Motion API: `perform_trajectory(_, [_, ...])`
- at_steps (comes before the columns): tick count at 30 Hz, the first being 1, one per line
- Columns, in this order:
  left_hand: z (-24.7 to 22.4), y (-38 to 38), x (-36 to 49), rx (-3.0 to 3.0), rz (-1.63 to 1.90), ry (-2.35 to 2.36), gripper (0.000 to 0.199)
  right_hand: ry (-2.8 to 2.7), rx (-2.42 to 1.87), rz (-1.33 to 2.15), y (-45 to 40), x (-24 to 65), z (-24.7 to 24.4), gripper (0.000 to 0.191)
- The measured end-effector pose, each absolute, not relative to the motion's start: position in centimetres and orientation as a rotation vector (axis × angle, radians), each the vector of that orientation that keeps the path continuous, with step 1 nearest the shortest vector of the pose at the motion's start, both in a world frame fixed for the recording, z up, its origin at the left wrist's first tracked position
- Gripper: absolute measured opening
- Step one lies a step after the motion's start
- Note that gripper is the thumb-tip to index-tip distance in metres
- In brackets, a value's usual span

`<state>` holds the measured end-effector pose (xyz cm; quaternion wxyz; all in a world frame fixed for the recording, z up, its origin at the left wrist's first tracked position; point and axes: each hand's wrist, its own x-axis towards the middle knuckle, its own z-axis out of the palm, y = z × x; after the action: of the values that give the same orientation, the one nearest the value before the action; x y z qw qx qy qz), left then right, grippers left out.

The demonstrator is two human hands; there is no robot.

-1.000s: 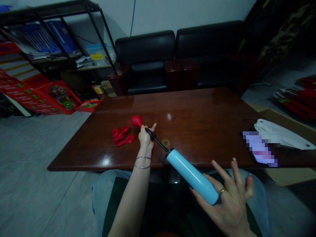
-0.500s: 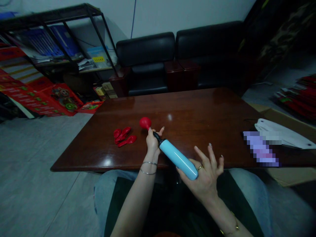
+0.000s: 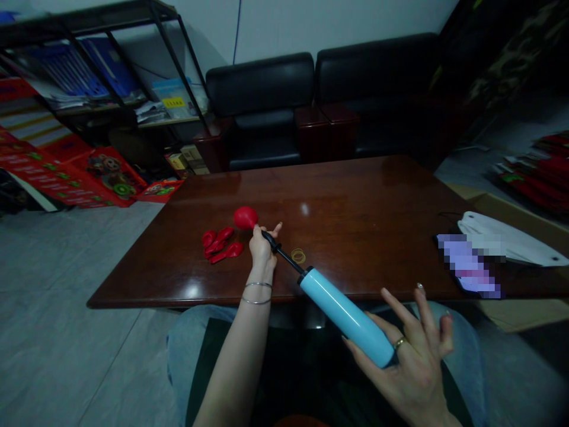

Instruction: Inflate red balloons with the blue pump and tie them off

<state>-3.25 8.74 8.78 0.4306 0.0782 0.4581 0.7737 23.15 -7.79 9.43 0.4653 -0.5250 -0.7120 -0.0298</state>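
A small, partly inflated red balloon (image 3: 245, 218) sits on the nozzle of a light blue hand pump (image 3: 347, 314). My left hand (image 3: 262, 248) pinches the balloon's neck at the pump's black nozzle. Between nozzle and blue barrel, a black rod shows, pulled out. At the barrel's lower end, my right hand (image 3: 409, 350) grips it between thumb and index finger, the other fingers spread. Several flat red balloons (image 3: 221, 244) lie left of my left hand. Thin yellowish rings (image 3: 298, 256) lie on the table beside the rod.
The brown table (image 3: 338, 207) stretches ahead of me. At its right lie a phone with a blurred screen (image 3: 469, 267) and a white object (image 3: 511, 237). Black sofas (image 3: 262, 89) stand behind, a shelf (image 3: 106, 65) and red boxes (image 3: 102, 172) at the left.
My right hand has drawn the blue barrel down and right, exposing the black rod. My left hand and the balloon have shifted slightly left; the balloon looks a little larger. The yellowish rings have come into view.
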Motion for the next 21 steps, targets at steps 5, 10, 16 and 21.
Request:
perform_trajectory(5, [8.3,7.8,-0.8,0.227,1.872,1.101,0.025,-1.782,-1.266,-0.126,-6.2,21.6,9.2,0.037])
perform_trajectory(10, [7.8,7.1,0.6,0.239,1.773,1.165,0.027,-1.759,-1.261,-0.181,-4.3,18.9,8.5,0.035])
perform_trajectory(16, [8.1,7.7,-0.4,0.242,1.817,1.264,0.027,-1.804,-1.240,-0.222,-4.1,19.2,7.7,0.037])
perform_trajectory(21, [8.5,8.3,-1.3,0.241,1.879,1.283,0.026,-1.822,-1.228,-0.214,-5.0,20.5,8.0,0.038])
